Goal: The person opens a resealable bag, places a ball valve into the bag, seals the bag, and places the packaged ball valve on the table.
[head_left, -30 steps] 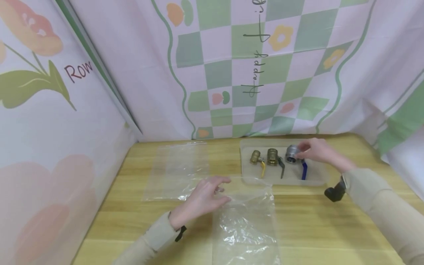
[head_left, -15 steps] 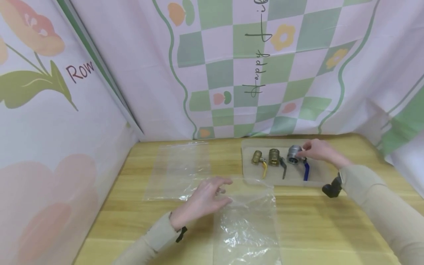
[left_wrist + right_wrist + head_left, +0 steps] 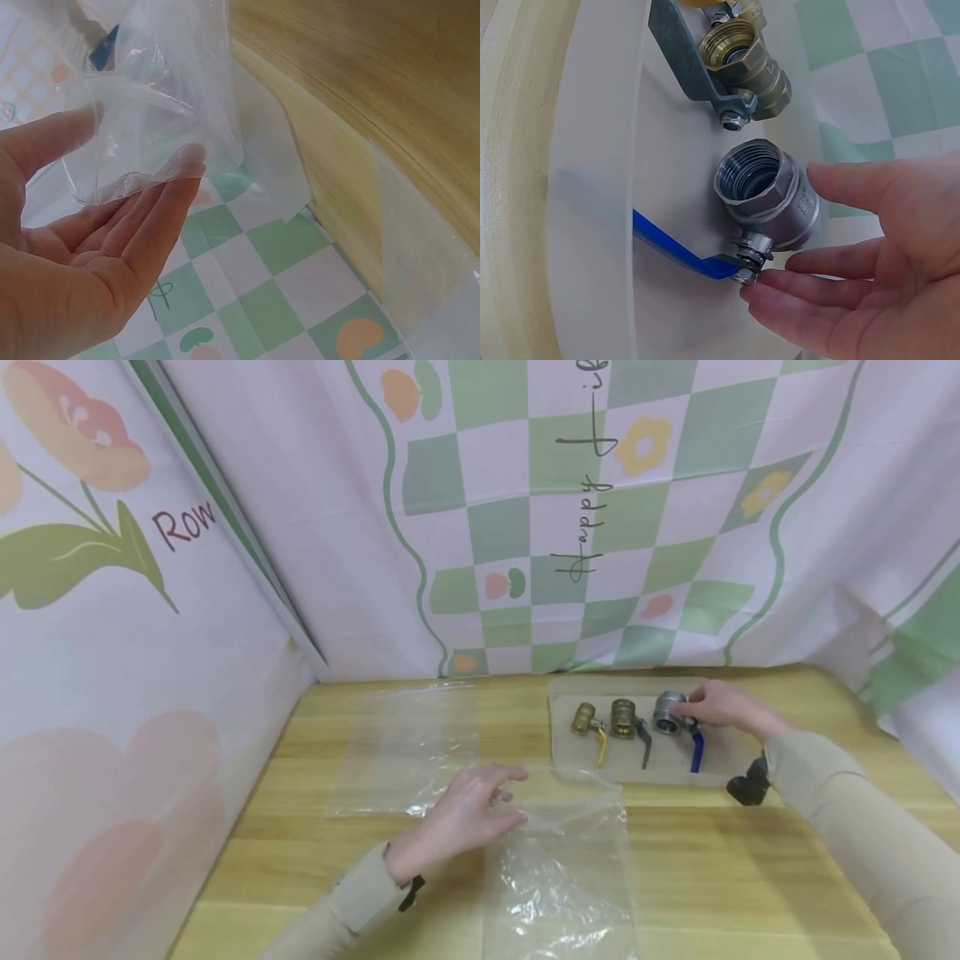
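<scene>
In the head view my right hand (image 3: 723,703) is at the silver ball valve (image 3: 761,187) with the blue lever handle (image 3: 686,251), which lies in a whitish tray (image 3: 596,180). The right wrist view shows my thumb against the valve body and my fingertips by the stem nut, holding it between them. My left hand (image 3: 465,810) is at the mouth of a clear plastic bag (image 3: 180,82). Its thumb and fingers are spread apart, with the film draped across the fingertips.
Two brass ball valves share the tray: a smaller one (image 3: 583,718) with a yellow lever and a larger one (image 3: 622,718) with a grey lever. Another clear zip bag (image 3: 408,735) lies flat at the back left of the wooden table (image 3: 712,877). Printed curtains (image 3: 360,568) hang behind.
My right hand has shifted slightly on the silver valve, its fingers settling closer around it. The left hand holds its place at the bag. The valves have stayed put in the tray.
</scene>
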Demonstrator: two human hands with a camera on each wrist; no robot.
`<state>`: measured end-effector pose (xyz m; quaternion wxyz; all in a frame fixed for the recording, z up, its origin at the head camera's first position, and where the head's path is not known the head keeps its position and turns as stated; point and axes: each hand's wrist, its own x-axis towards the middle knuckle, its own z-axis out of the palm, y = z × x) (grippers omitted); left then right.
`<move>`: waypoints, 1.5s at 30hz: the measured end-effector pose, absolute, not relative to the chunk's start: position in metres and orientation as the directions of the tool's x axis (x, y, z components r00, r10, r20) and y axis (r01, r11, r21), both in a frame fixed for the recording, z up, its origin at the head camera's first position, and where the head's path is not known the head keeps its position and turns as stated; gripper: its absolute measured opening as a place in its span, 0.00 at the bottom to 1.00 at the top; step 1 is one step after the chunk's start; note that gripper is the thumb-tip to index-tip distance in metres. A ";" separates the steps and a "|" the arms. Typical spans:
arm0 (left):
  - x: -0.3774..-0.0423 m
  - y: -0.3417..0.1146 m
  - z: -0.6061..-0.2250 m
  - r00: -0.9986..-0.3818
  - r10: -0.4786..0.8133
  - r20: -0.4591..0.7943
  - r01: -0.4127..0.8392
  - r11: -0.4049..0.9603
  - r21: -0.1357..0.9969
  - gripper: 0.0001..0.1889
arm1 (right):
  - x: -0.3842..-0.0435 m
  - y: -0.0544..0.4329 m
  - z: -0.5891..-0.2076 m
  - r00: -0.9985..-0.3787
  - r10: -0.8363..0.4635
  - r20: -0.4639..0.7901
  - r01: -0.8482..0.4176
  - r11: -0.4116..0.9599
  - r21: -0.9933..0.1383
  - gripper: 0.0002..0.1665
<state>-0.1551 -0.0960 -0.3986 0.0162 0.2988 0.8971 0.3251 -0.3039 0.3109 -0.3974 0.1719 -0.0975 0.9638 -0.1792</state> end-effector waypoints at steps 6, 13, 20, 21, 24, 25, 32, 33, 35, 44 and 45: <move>-0.155 -0.096 -0.399 -0.821 0.549 0.155 0.520 0.611 0.597 0.28 | -0.309 0.308 -0.404 -0.910 -0.235 -0.342 -0.089 0.915 -0.393 0.29; -0.155 -0.096 -0.399 -0.828 0.544 0.135 0.503 0.616 0.607 0.28 | -0.313 0.307 -0.404 -0.892 -0.219 -0.395 -0.022 0.895 -0.446 0.27; -0.155 -0.096 -0.400 -0.834 0.539 0.118 0.491 0.627 0.604 0.28 | -0.316 0.306 -0.404 -0.880 -0.219 -0.422 0.001 0.887 -0.463 0.26; -0.155 -0.096 -0.400 -0.834 0.540 0.117 0.491 0.628 0.604 0.28 | -0.317 0.306 -0.404 -0.880 -0.221 -0.421 -0.002 0.887 -0.461 0.26; -0.155 -0.096 -0.401 -0.834 0.540 0.114 0.490 0.629 0.603 0.28 | -0.318 0.306 -0.405 -0.880 -0.234 -0.414 -0.016 0.885 -0.466 0.25; -0.155 -0.096 -0.401 -0.834 0.541 0.112 0.490 0.630 0.603 0.28 | -0.318 0.306 -0.406 -0.880 -0.238 -0.411 -0.021 0.884 -0.467 0.25; -0.156 -0.096 -0.402 -0.838 0.537 0.096 0.477 0.636 0.607 0.28 | -0.319 0.309 -0.409 -0.880 -0.256 -0.401 -0.027 0.869 -0.494 0.34; -0.156 -0.096 -0.402 -0.838 0.537 0.097 0.478 0.637 0.605 0.28 | -0.319 0.309 -0.409 -0.878 -0.256 -0.405 -0.026 0.870 -0.493 0.34; -0.156 -0.096 -0.403 -0.837 0.539 0.100 0.481 0.636 0.604 0.28 | -0.319 0.308 -0.408 -0.873 -0.256 -0.415 -0.023 0.872 -0.490 0.31; -0.156 -0.096 -0.403 -0.836 0.540 0.098 0.479 0.632 0.608 0.28 | -0.320 0.302 -0.402 -0.861 -0.250 -0.443 0.011 0.862 -0.507 0.25; -0.156 -0.095 -0.403 -0.837 0.539 0.095 0.478 0.635 0.606 0.28 | -0.320 0.302 -0.402 -0.863 -0.245 -0.441 0.014 0.862 -0.507 0.26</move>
